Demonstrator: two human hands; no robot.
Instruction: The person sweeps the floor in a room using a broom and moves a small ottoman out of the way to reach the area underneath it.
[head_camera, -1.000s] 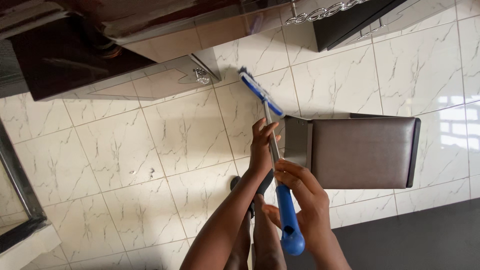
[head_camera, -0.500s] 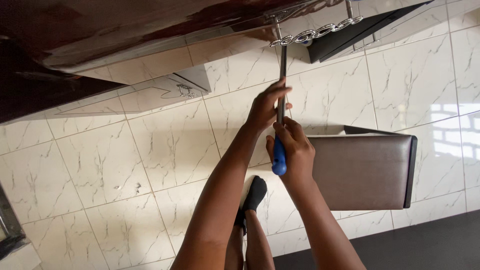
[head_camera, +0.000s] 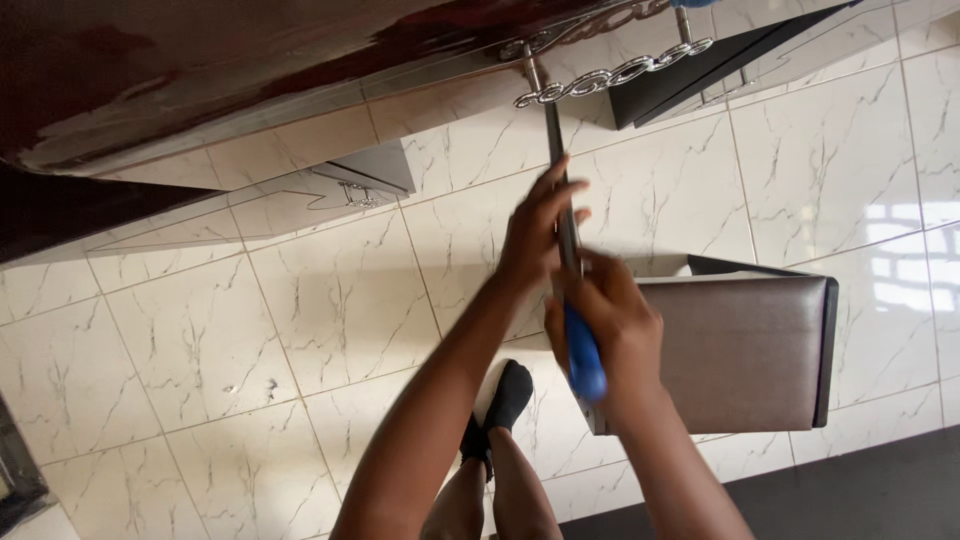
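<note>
While both hands grip it, the mop handle (head_camera: 562, 215), a metal shaft with a blue grip, runs up under the dark glossy cabinet (head_camera: 200, 70); its head is hidden there. Left hand (head_camera: 535, 228) clasps the shaft; right hand (head_camera: 608, 325) is closed around the blue grip just below. Beside them stands a brown stool (head_camera: 745, 350) on the marble-tiled floor (head_camera: 300, 320). A black-socked foot (head_camera: 508, 395) rests below.
</note>
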